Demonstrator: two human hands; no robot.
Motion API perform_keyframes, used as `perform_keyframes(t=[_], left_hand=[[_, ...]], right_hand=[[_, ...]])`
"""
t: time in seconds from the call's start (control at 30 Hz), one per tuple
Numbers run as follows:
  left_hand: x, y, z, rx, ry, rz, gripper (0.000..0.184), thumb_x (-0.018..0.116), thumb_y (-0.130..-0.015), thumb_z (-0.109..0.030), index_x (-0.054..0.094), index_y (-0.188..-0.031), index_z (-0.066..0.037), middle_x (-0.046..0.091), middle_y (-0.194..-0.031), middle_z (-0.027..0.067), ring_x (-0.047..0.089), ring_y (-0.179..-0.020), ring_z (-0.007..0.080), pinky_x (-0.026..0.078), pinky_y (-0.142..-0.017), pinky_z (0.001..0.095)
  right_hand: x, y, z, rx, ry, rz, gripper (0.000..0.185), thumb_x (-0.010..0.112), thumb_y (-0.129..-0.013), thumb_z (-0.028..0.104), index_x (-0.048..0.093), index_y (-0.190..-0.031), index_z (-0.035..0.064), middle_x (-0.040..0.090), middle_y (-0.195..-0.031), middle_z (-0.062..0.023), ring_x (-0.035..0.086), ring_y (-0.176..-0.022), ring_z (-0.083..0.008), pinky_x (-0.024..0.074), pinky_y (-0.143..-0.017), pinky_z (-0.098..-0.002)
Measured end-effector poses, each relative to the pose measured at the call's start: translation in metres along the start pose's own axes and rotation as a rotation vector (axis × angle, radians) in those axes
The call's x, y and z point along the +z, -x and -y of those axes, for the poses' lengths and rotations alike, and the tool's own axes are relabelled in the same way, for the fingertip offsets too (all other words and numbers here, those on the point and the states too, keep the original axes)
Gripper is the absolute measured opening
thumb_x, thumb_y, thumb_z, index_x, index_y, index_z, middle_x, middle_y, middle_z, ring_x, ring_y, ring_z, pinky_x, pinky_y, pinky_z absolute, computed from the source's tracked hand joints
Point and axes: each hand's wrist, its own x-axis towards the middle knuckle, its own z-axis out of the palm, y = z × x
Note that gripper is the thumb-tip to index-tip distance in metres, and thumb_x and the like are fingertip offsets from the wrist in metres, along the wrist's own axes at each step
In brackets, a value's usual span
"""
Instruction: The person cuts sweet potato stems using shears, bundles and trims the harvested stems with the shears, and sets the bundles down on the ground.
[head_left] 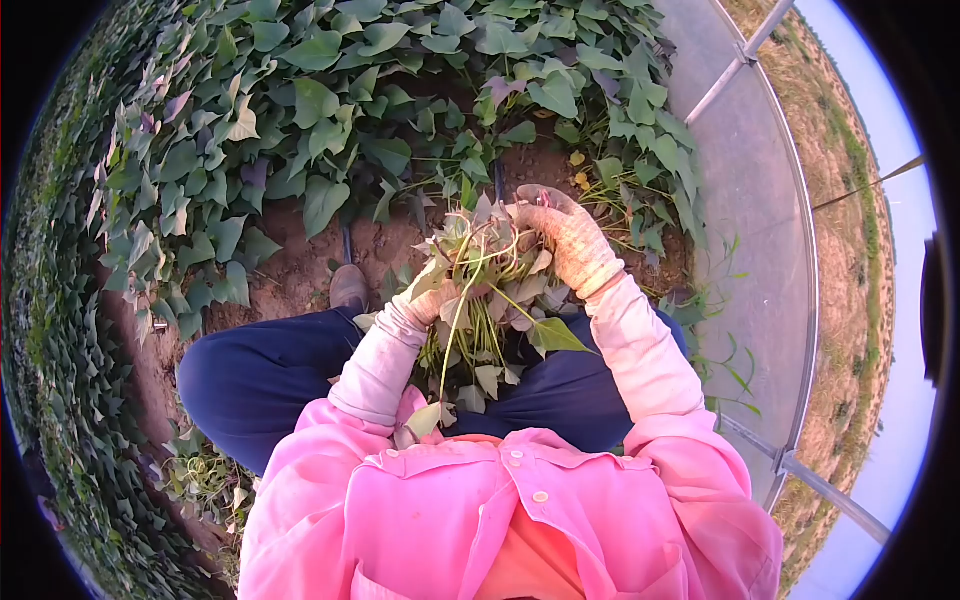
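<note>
A loose bundle of cut leafy vines (480, 300) lies between my hands, above my lap, its thin stems pointing down and its pale leaf undersides showing. My left hand (428, 298), in a soiled glove, is wrapped round the left side of the bundle; leaves cover most of its fingers. At the top right of the bundle is my right hand (558, 232), also gloved and dirty, with its fingers bent together round the upper stems. One long stem with a green leaf (558, 336) sticks out to the right.
Dense leafy vines (380, 90) grow ahead and to the left over brown soil (275, 290). A dark drip line (347, 243) runs near my shoe (349, 287). On the right stands a translucent sheet wall (755, 250) with metal poles (835, 495).
</note>
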Motion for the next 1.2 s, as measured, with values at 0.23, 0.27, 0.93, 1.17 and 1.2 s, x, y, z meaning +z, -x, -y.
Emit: perform_keyframes(t=[0.23,0.27,0.93,1.17,1.2], left_hand=[[-0.005,0.001,0.003,0.021,-0.076,-0.026,0.062,0.073,-0.080,-0.011,0.042,-0.133,-0.005,0.053,-0.127,0.0089,0.055,-0.110,0.0200,0.046,-0.097,0.0357],[0.001,0.003,-0.007,0.069,-0.106,0.003,0.055,0.069,-0.084,-0.013,0.045,-0.133,-0.006,0.054,-0.126,0.0084,0.054,-0.110,0.0193,0.046,-0.096,0.0353],[0.000,-0.001,-0.008,-0.059,0.157,-0.084,0.051,0.069,-0.085,-0.016,0.047,-0.130,-0.006,0.058,-0.120,0.0088,0.058,-0.106,0.0203,0.048,-0.093,0.0331],[0.001,-0.003,-0.015,-0.097,-0.139,-0.057,0.043,0.059,-0.088,-0.001,0.046,-0.129,-0.004,0.056,-0.121,0.0089,0.058,-0.105,0.0206,0.050,-0.091,0.0356],[0.001,-0.004,-0.014,-0.074,-0.234,-0.074,0.043,0.060,-0.088,-0.001,0.047,-0.129,-0.004,0.056,-0.121,0.0090,0.059,-0.105,0.0205,0.051,-0.091,0.0356]], right_hand=[[0.004,-0.001,-0.003,0.001,-0.006,-0.155,0.034,0.070,-0.080,0.009,0.058,-0.111,0.0011,0.063,-0.093,-0.0050,0.061,-0.077,-0.0142,0.0504,-0.067,-0.0279],[0.000,-0.002,-0.002,0.024,0.022,-0.109,0.032,0.070,-0.080,0.010,0.059,-0.109,0.0015,0.063,-0.092,-0.0043,0.061,-0.077,-0.0138,0.0502,-0.067,-0.0277],[0.014,0.005,-0.002,-0.010,0.276,0.193,0.032,0.076,-0.076,0.013,0.064,-0.104,0.0021,0.065,-0.091,-0.0007,0.058,-0.080,-0.0096,0.0468,-0.075,-0.0255],[0.006,-0.001,-0.012,-0.021,0.255,0.184,0.022,0.071,-0.077,0.009,0.059,-0.095,0.0040,0.060,-0.083,0.0007,0.055,-0.075,-0.0096,0.0463,-0.072,-0.0253],[0.010,-0.001,-0.010,-0.008,0.311,0.183,0.021,0.071,-0.077,0.009,0.059,-0.094,0.0040,0.060,-0.082,0.0005,0.056,-0.075,-0.0098,0.0464,-0.072,-0.0254]])
